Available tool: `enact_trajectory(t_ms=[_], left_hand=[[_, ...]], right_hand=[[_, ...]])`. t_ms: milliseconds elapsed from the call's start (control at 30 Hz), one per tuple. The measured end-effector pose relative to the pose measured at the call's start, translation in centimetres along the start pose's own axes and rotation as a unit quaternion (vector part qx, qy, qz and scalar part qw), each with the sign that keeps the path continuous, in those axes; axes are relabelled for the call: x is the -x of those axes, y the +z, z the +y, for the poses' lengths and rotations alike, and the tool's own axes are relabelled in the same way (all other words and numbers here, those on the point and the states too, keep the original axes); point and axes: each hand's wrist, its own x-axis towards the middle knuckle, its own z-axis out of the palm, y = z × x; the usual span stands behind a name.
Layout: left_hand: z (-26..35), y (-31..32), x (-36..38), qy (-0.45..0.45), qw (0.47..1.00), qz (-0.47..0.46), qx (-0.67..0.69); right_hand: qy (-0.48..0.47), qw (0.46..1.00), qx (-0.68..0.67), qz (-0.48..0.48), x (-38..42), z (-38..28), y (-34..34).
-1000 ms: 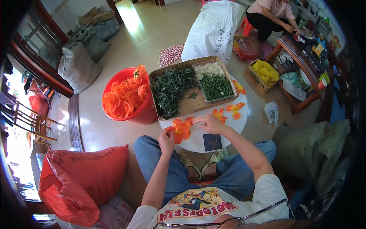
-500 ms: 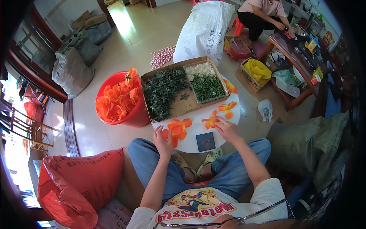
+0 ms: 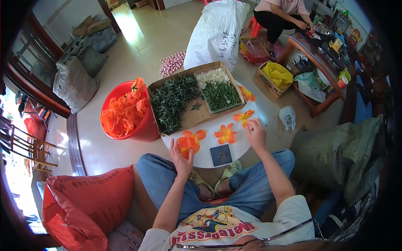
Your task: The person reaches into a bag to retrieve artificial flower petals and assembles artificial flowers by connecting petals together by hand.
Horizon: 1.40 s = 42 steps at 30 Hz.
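Note:
My left hand (image 3: 181, 162) is at the front left of the round white table, fingers curved round the edge of a cluster of orange artificial flower petals (image 3: 191, 139). Over on the right, my right hand (image 3: 256, 134) pinches an edge of an orange-yellow petal piece (image 3: 243, 116) lying near the cardboard box. Between the hands, a flat orange petal piece (image 3: 225, 134) lies spread out. A dark square pad (image 3: 220, 155) sits near the table's front edge. Another orange-yellow petal piece (image 3: 247, 94) rests beside the box's right end.
A cardboard box (image 3: 190, 124) holds green leaf pieces (image 3: 169, 102) and a clear tray of green and white parts (image 3: 221, 96). Left of the table stands a red bucket (image 3: 148, 130) of orange petals. Large sacks (image 3: 90, 201) flank me; a person (image 3: 280, 16) sits at the back right.
My right hand has moved right and away from me, from the middle petal piece to the one beyond it. My left hand stays by the petal cluster. The view has shifted slightly.

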Motion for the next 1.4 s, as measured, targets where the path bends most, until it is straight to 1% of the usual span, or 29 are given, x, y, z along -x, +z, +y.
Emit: enact_trajectory(t_ms=[33, 67, 133, 267, 333, 433, 533, 633, 733, 833, 867, 933, 1033, 1067, 1133, 1167, 1267, 1367, 1400], left_hand=[[-0.1, 0.1, 0.0, -0.001, 1.0, -0.003, 0.013], [-0.2, 0.2, 0.0, -0.002, 1.0, -0.006, 0.026], [-0.1, 0.1, 0.0, 0.009, 1.0, -0.011, 0.001], [0.1, -0.3, 0.3, 0.016, 1.0, -0.009, -0.018], [0.2, -0.4, 0.3, 0.018, 0.999, 0.0, -0.029], [0.6, -0.6, 0.4, 0.02, 0.999, 0.021, -0.046], [1.6, -0.8, 0.4, 0.023, 0.996, 0.033, -0.082], [2.4, -0.7, 0.6, 0.022, 0.994, 0.031, -0.098], [3.3, -0.6, 0.7, 0.03, 0.996, 0.026, -0.084], [4.4, -1.1, 0.8, 0.043, 0.997, 0.021, -0.068], [4.7, -1.2, 0.8, 0.047, 0.997, 0.018, -0.063], [5.1, -1.2, 0.7, 0.037, 0.999, 0.004, 0.008], [6.7, -1.1, -0.1, 0.004, 0.994, -0.024, 0.108], [7.7, -1.1, -0.6, -0.01, 0.989, -0.034, 0.14], [10.5, -1.3, -1.9, -0.015, 0.983, -0.084, 0.164], [11.7, -1.4, -2.5, -0.018, 0.978, -0.108, 0.175], [14.1, -1.1, -3.7, 0.02, 0.978, -0.152, 0.14], [12.9, 0.6, -3.8, -0.042, 0.952, -0.183, 0.243], [12.7, 0.5, -4.0, -0.12, 0.916, -0.239, 0.298]], right_hand=[[0.002, 1.0, 0.008, 0.022, -0.8, 0.5, 0.1], [0.028, 0.999, 0.004, 0.025, -1.4, 0.9, 0.3], [0.079, 0.996, -0.003, 0.031, -2.8, 1.2, 0.2], [0.025, 0.996, 0.04, 0.076, -4.9, 2.5, 1.0], [-0.018, 0.992, 0.086, 0.094, -5.3, 2.2, 1.2], [-0.068, 0.988, 0.099, 0.101, -5.5, 0.7, 0.9], [-0.071, 0.997, 0.03, -0.009, -4.1, -1.1, 1.2], [-0.045, 0.998, 0.008, -0.03, -2.4, -3.0, 2.5], [0.044, 0.986, 0.049, -0.156, -1.6, -4.9, 1.9], [0.083, 0.98, 0.023, -0.177, -0.4, -2.7, 3.7], [0.098, 0.981, -0.016, -0.167, -0.1, -2.0, 3.9], [0.128, 0.977, -0.091, -0.145, 0.0, -1.8, 3.7], [0.227, 0.921, -0.282, -0.143, -0.1, -2.9, 2.3], [0.235, 0.906, -0.322, -0.144, -0.2, -3.8, 1.5], [0.249, 0.869, -0.402, -0.145, -0.6, -6.5, -0.6], [0.242, 0.863, -0.415, -0.156, -0.6, -7.3, -1.3], [0.223, 0.841, -0.457, -0.184, -0.6, -9.7, -3.1], [0.213, 0.817, -0.496, -0.203, -0.5, -11.3, -4.4], [0.208, 0.81, -0.505, -0.214, -0.4, -11.6, -4.7]])
